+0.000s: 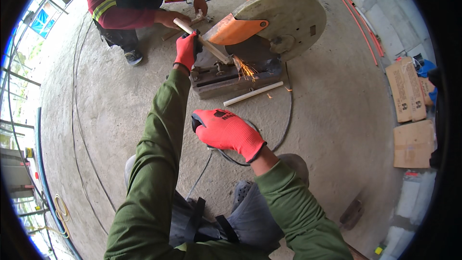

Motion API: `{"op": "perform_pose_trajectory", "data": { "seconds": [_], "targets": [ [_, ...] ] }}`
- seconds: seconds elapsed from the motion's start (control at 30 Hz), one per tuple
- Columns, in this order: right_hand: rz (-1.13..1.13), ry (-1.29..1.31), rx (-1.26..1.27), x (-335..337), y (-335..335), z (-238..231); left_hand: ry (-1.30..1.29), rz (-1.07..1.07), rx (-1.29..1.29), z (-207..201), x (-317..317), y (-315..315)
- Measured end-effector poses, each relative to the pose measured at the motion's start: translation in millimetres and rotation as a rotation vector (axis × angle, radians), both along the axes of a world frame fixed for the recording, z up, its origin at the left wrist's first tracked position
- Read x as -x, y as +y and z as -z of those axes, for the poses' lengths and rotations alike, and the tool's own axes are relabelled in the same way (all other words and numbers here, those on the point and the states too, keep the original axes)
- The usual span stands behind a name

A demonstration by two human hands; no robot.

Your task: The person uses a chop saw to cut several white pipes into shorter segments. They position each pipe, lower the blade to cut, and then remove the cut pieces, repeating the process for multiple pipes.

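My left hand [186, 50], in a red glove with dark fingers, is closed round a pale bar [214, 50]. The bar slants down to the right into a cut-off saw with a large grey disc [301, 24] and an orange guard [240, 30]. Orange sparks [246, 69] spray at its lower end, above the saw's dark base [236, 83]. Nearer to me, my right hand [228, 131], gloved alike, hovers over the floor with its fingers curled; whatever they may hold is hidden. A short white piece of bar [253, 94] lies between this hand and the base.
A co-worker in a maroon sleeve [132, 17] crouches at the far left, one hand [168, 18] by the bar's upper end. A dark cable [290, 120] loops behind my right hand. Cartons [414, 144] stand along the right wall; thin cables [74, 101] cross the floor at left.
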State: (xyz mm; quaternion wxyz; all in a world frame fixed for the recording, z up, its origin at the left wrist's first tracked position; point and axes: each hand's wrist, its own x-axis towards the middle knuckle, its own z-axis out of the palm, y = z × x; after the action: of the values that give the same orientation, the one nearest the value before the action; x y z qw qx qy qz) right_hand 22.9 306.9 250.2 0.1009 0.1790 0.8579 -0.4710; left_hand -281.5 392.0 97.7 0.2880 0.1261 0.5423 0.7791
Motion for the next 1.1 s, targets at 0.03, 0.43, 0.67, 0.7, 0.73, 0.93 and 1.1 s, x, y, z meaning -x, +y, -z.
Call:
{"op": "perform_pose_trajectory", "data": {
  "seconds": [0.03,0.43,0.67,0.7,0.73,0.93,1.1],
  "targets": [
    [0.001,-0.01,0.011,-1,0,-3,-0.006,0.007,0.006,0,2,1],
    [-0.007,0.009,0.0,-5,3,2,0.75,0.119,0.224,24,16,20],
    [-0.038,-0.004,-0.005,-3,2,-6,0.387,0.125,0.201,34,39,38],
    [-0.033,-0.009,-0.009,-4,3,-6,0.348,0.133,0.206,35,35,41],
    [-0.03,-0.012,-0.012,-5,4,-6,0.316,0.138,0.19,36,31,44],
    [-0.038,0.049,-0.012,-6,4,-4,0.367,0.275,0.244,32,46,35],
    [-0.024,0.004,-0.013,-11,10,-3,0.84,0.277,0.399,34,31,49]
  ]
}}
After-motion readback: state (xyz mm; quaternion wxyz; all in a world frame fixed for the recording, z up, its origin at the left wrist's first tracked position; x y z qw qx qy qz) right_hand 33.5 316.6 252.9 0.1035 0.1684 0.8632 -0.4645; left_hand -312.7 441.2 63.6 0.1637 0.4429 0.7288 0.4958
